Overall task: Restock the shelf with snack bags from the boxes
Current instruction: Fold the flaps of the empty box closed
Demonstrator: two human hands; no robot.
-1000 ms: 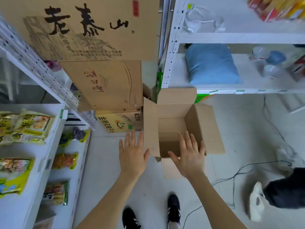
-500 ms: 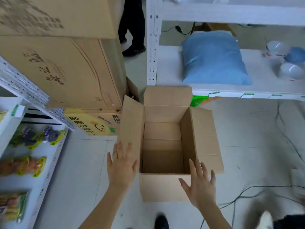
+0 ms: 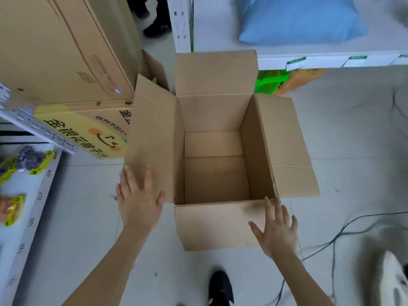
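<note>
A black shoe (image 3: 220, 288) stood nearest, just before the open brown cardboard box (image 3: 218, 226) on the floor. The left hand (image 3: 139, 202), fingers straight and released, lay at the box's left flap. The right hand (image 3: 276, 233), spread and grasping nothing, was at its near flap's right corner. Inside the box only its bare cardboard bottom showed. Left of it, yellow-edged snack bags (image 3: 28, 160) lay on a white shelf (image 3: 33, 217); beyond it was a blue pillow (image 3: 298, 18).

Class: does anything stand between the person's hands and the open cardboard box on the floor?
Nothing visible does. The left hand is at the left flap of the box, and the right hand is at its near flap. Both hands are open. Inside, the box shows only bare cardboard.
</note>
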